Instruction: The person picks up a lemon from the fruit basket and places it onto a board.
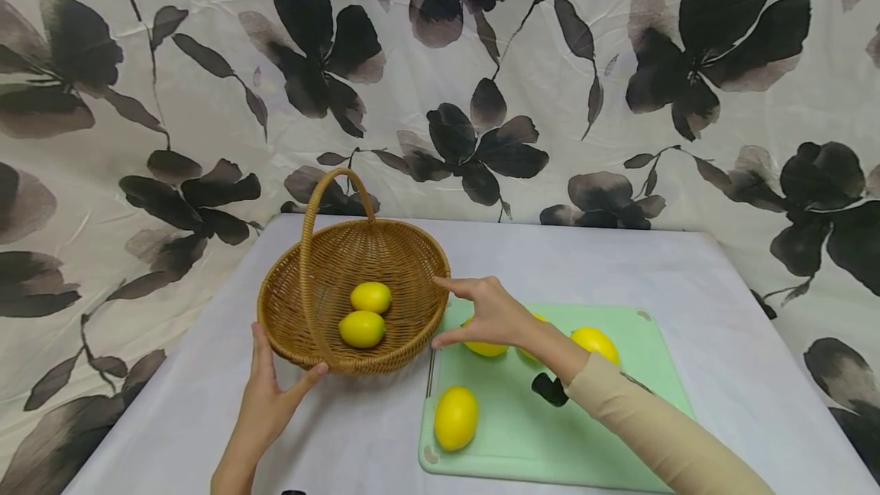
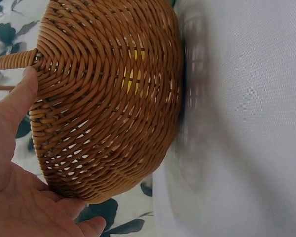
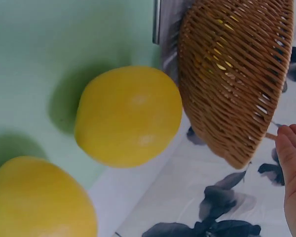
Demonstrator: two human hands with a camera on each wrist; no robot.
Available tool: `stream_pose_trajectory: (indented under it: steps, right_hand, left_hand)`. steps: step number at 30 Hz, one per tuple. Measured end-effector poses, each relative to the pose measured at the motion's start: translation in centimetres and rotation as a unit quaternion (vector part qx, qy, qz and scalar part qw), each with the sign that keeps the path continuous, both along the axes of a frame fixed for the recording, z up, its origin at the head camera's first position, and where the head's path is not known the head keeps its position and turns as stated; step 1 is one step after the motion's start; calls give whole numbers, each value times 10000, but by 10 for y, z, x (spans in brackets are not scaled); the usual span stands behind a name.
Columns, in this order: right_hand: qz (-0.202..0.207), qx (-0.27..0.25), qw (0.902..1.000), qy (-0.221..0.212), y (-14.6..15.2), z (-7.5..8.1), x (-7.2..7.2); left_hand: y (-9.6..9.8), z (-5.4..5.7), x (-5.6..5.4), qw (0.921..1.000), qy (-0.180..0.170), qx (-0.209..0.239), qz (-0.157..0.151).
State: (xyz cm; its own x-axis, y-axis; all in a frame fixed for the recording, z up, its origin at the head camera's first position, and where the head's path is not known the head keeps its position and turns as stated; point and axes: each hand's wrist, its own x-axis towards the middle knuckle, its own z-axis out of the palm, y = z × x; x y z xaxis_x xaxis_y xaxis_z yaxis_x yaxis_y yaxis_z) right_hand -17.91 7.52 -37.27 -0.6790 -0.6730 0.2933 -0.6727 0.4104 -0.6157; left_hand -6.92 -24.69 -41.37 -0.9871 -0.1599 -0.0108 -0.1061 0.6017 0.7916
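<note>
A: Start at the far left. What is there?

B: A flowered cloth (image 1: 227, 117) hangs behind a white table (image 1: 172, 434), and the left hand (image 1: 264, 407) reaches up from the near side.

A: How is that hand set?

B: Thumb and fingers are spread wide. The thumb touches the near rim at the foot of the handle (image 1: 308, 250), and the fingers lie against the left outer side of the wicker basket (image 1: 406, 250).

A: Where is the basket, and what is inside?

B: It is between the two hands. It holds a near lemon (image 1: 362, 329) and a far lemon (image 1: 371, 297) just behind it.

A: And next along?

B: A green board (image 1: 522, 441) lies on the table, with a front lemon (image 1: 457, 418) by its left edge.

A: The right hand (image 1: 491, 312)?

B: Its thumb and index finger are spread apart beside the basket's right side. Whether the fingertips press the wicker or stop just short, I can't tell.

A: Anything around that arm?

B: A part-covered lemon (image 1: 488, 349) below the hand, a mostly hidden lemon (image 1: 541, 318) behind the wrist, and the rightmost lemon (image 1: 596, 342) past the forearm. A beige sleeve (image 1: 660, 422) crosses the board.
</note>
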Motion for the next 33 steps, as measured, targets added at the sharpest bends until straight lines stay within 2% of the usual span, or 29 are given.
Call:
stream_pose_trajectory:
  steps: [4, 10, 17, 26, 33]
  right_hand:
    - [105, 55, 9999, -52, -6, 2, -2]
    - [157, 83, 9998, 119, -16, 4, -8]
    - [187, 205, 9990, 344, -32, 18, -17]
    - [233, 373, 9982, 418, -65, 40, -33]
    - [205, 737, 9964, 375, -86, 46, -39]
  left_hand:
    - [0, 1, 0, 10000, -39, -48, 4]
    - [0, 5, 0, 9997, -223, -130, 34]
    - [-1, 6, 0, 9992, -355, -141, 75]
    - [-2, 5, 1, 9995, -289, -94, 105]
    - [1, 4, 2, 9998, -156, 19, 76]
